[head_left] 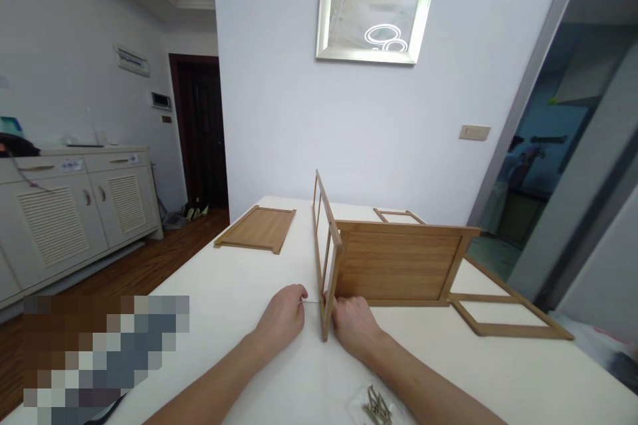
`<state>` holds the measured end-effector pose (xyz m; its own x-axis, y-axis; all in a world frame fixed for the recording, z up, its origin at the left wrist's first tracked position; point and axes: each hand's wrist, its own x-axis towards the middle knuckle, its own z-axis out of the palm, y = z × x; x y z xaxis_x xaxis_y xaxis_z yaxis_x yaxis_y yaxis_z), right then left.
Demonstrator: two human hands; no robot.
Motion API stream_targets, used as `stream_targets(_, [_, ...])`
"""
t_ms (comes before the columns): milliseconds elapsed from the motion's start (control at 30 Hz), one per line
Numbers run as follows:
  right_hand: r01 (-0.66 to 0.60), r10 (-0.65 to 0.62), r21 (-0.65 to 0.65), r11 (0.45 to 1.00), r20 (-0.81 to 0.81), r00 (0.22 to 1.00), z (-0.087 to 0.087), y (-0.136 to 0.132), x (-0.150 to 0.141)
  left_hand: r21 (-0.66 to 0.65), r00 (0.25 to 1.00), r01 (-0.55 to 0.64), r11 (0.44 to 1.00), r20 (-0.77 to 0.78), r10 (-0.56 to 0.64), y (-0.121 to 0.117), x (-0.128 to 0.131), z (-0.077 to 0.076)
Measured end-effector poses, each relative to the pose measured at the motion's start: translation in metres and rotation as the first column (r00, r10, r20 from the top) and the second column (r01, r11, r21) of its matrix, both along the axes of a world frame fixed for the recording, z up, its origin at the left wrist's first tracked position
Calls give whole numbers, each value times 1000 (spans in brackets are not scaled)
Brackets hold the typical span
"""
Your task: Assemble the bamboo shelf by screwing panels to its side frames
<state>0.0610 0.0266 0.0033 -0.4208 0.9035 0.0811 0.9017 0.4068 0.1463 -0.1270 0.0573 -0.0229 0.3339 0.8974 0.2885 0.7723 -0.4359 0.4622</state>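
Two hands work at the joint between an upright wooden frame and a wooden panel.
The left hand pinches a thin rod that runs from its fingertips to the frame's near lower part, probably a tool held level to meet a fastener there. The right hand curls against the frame's other side, at the panel's near corner, seemingly to brace it; with its fingertips partly hidden, I cannot tell whether they grip or only press. The panel stands on edge just beyond those right fingers, perhaps helping keep the frame upright. Nearer the wearer than the right fingers lies a clear bag of screws, likely kept within reach. Another panel lies flat beyond the left fingers, well apart.
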Motion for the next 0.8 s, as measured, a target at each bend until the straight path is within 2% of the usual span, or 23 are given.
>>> stream_targets(200, [-3,4,15,1000,-22,1000,4,-4,-3,51,975,-53,997,-212,62,0,5,0])
stream_targets(433, [-6,10,41,999,-75,997,5,-6,0,75,950,-33,997,-307,54,0,5,-2])
stream_targets(567, [3,3,62,998,-100,995,4,-4,3,91,922,-80,993,-371,108,1,2,1])
stream_targets(633, [9,-1,69,998,-115,993,3,-2,4,65,948,-122,990,-288,136,4,-1,2])
stream_targets(733, [0,11,80,997,-139,990,1,-1,7,-25,987,-155,988,-40,154,8,-5,0])
stream_targets(800, [-8,22,87,996,-157,987,-2,-1,9,-65,981,-141,988,128,148,9,-6,-2])
